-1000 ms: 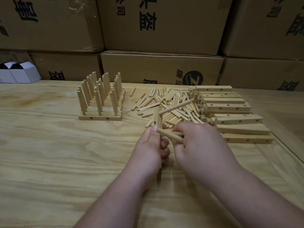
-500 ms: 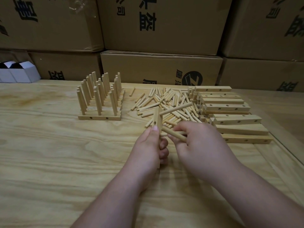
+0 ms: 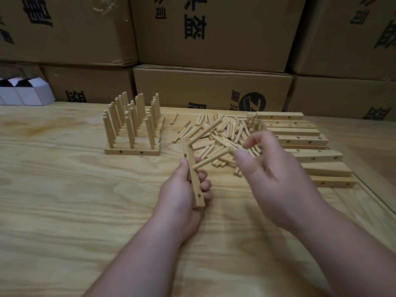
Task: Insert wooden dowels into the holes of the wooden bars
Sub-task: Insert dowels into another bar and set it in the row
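My left hand (image 3: 177, 196) grips a wooden bar (image 3: 195, 185), held nearly upright above the table. Two dowels stick out of the bar to the right: an upper dowel (image 3: 205, 132) and a lower dowel (image 3: 211, 158) near the bar's middle. My right hand (image 3: 278, 183) hovers to the right with its fingers spread and blurred. Its thumb tip is at the lower dowel's far end; it grips nothing. A pile of loose dowels (image 3: 227, 129) lies behind the hands.
Bare bars (image 3: 300, 138) with side holes are stacked at the right. Finished bars (image 3: 132, 151) with upright dowels stand at the back left. Cardboard boxes (image 3: 214, 88) wall off the table's far edge, and small white boxes (image 3: 27, 93) sit far left.
My right hand gripped the lower dowel and pushed it at the bar; now its fingers have opened and the hand has lifted to the right. The dowel stays in the bar.
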The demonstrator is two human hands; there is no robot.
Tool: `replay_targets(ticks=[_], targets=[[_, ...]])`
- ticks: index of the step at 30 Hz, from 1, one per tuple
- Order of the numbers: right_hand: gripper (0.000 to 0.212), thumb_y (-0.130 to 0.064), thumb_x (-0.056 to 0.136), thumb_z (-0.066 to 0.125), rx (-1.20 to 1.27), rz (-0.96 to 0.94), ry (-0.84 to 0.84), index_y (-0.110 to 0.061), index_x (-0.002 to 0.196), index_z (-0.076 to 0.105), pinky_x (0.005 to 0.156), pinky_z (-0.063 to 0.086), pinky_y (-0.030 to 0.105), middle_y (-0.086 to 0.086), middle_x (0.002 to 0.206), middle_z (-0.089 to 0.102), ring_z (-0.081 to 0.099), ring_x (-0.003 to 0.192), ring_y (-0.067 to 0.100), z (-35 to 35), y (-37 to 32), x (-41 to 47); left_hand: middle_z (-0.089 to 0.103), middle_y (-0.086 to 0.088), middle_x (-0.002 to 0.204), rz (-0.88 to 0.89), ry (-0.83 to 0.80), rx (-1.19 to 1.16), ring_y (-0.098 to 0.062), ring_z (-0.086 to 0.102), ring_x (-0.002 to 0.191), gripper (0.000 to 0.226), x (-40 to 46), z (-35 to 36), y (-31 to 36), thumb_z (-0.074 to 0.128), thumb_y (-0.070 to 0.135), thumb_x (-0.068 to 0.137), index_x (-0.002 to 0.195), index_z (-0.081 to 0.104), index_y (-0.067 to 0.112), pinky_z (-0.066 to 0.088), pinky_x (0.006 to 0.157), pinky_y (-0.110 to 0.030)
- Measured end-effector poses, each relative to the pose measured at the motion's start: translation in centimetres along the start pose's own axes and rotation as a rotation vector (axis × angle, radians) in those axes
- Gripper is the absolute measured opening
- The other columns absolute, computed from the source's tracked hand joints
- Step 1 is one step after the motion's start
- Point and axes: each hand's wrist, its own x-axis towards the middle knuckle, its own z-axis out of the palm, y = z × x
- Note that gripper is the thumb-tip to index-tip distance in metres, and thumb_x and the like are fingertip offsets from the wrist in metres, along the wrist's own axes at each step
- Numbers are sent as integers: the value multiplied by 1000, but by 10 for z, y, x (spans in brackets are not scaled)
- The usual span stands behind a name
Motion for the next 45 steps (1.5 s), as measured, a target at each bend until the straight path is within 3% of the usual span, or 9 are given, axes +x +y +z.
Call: replay_targets(ticks=[3, 5, 11, 18, 22, 28, 36, 41, 45], targets=[[40, -57, 82, 35, -19, 70, -101, -22, 73, 53, 51, 43, 45, 0, 63, 58, 51, 55, 16, 0, -1, 1, 48, 0, 62, -7, 7, -11, -12, 41, 48, 34, 0, 1, 0, 40, 40, 108, 102, 66, 19, 32, 41, -21], [33, -45, 81, 45, -67, 92, -192, -17, 68, 55, 51, 45, 43, 0, 60, 58, 53, 55, 17, 1, 0, 2, 48, 0, 61, -8, 6, -8, -12, 42, 48, 35, 0, 1, 0, 40, 40, 108, 101, 66, 19, 33, 43, -22], [27, -57, 85, 58, -176, 14, -399, -31, 77, 61, 53, 49, 37, -6, 64, 63, 55, 57, 8, 8, 5, 1, 49, 2, 64, -24, -8, 17, -11, 42, 50, 35, -1, -1, 1, 41, 43, 106, 102, 68, 21, 34, 51, -25], [17, -53, 85, 65, -102, -45, -395, -37, 88, 71, 60, 53, 37, -10, 69, 66, 59, 63, 6, 9, 6, 1, 48, 3, 62, 2, -15, 59, -10, 42, 49, 34, -3, 0, 0, 41, 42, 107, 108, 67, 20, 34, 48, -24], [14, -50, 85, 67, -91, -87, -381, -36, 87, 70, 55, 44, 24, -16, 66, 61, 56, 67, -2, 10, 5, 0, 48, 3, 61, 14, -17, 69, -10, 41, 48, 33, -3, 1, 0, 42, 40, 107, 109, 66, 17, 35, 46, -23], [9, -43, 87, 69, -83, -144, -405, -35, 88, 70, 59, 34, 6, -58, 76, 47, 51, 79, -23, 13, 4, 1, 49, 3, 60, 31, -14, 123, -10, 42, 47, 33, -5, 1, -1, 44, 40, 106, 110, 67, 17, 37, 42, -23], [13, -42, 91, 63, -97, -146, -404, -34, 92, 73, 59, 36, 16, -51, 68, 49, 50, 66, -11, 22, 3, -4, 50, 8, 59, 67, -7, 252, -6, 42, 45, 36, -9, 3, -2, 41, 42, 107, 109, 71, 22, 35, 39, -18], [17, -42, 91, 61, -64, -101, -361, -31, 81, 70, 57, 45, 27, -26, 60, 57, 52, 60, 0, 27, 1, -7, 51, 7, 60, 87, -24, 279, -8, 41, 49, 37, -8, 2, -4, 40, 41, 107, 106, 71, 22, 34, 42, -22], [21, -41, 92, 63, 11, 17, -395, -30, 76, 70, 55, 44, 21, -28, 68, 64, 58, 65, -1, 28, 2, -5, 52, 7, 61, 114, -30, 299, -8, 41, 51, 36, -7, 2, -5, 39, 40, 108, 108, 70, 22, 36, 43, -22]])
